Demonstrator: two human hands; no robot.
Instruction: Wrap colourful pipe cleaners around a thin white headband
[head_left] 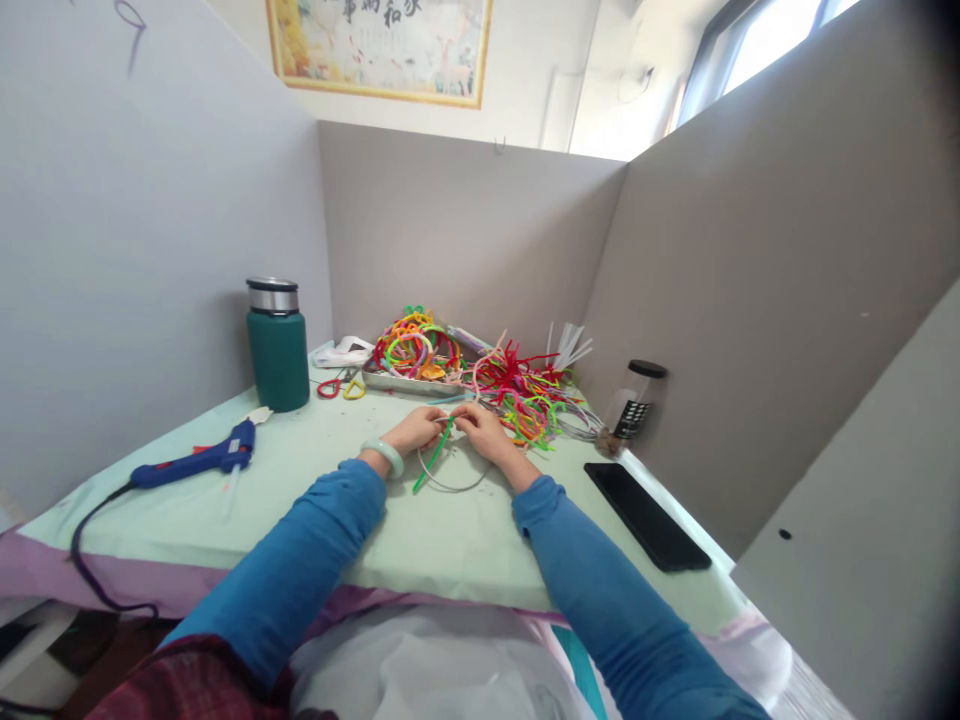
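My left hand point(414, 430), with a pale green bangle point(384, 457) at the wrist, pinches at a thin grey hoop point(454, 490) above the table. Close beside it, my right hand point(482, 432) has its fingers closed around a green pipe cleaner point(430, 464) where it meets the top of the hoop. One end of the pipe cleaner hangs down to the left inside the hoop. The fingertips partly hide where the two join. Behind my hands lies a tangle of red and green pipe cleaners point(525, 385).
A metal tray point(409, 384) holds coloured pipe-cleaner rings. At left are a green bottle point(278, 360), a blue glue gun point(196, 462) with its cord, and red and yellow-handled scissors point(341, 388). At right are a black phone point(646, 515) and a black-lidded jar point(636, 405). Partitions enclose the table.
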